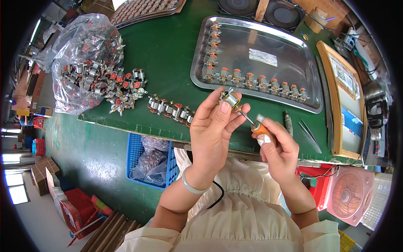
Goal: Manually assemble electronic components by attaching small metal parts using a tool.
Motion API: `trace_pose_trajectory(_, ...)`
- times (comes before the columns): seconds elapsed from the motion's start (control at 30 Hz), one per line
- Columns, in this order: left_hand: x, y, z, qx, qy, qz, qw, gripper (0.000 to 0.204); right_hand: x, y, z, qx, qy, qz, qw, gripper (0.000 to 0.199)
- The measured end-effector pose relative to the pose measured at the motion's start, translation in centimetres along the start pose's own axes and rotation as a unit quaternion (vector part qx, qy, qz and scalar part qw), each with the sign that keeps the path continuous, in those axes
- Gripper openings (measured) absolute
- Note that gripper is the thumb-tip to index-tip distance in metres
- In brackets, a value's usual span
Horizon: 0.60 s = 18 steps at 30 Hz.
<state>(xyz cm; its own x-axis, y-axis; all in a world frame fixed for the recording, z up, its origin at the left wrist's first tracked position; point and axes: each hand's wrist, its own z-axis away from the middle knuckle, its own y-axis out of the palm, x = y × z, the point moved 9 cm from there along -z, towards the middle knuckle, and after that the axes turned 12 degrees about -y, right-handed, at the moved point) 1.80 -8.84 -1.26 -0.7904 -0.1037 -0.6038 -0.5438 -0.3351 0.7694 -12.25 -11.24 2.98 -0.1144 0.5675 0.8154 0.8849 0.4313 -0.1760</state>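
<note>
Green table top (168, 46) fills the upper frame. At the middle, the left hand (212, 126) pinches a small motor (230, 99), and the right hand (275, 145) grips an orange-handled screwdriver (257, 126), tip at the motor, maybe touching. Finished motors line the silver tray (294, 54) at upper right. Many more wait: a short row (170, 110) and a full plastic bag (84, 59) at upper left
</note>
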Motion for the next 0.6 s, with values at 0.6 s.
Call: trace_pose_trajectory(0.6,-0.9,0.3,0.3,0.012,0.064,-0.029,0.997,0.033,-1.1,0.4,0.1,-0.003,0.022,-0.001,1.0,0.03)
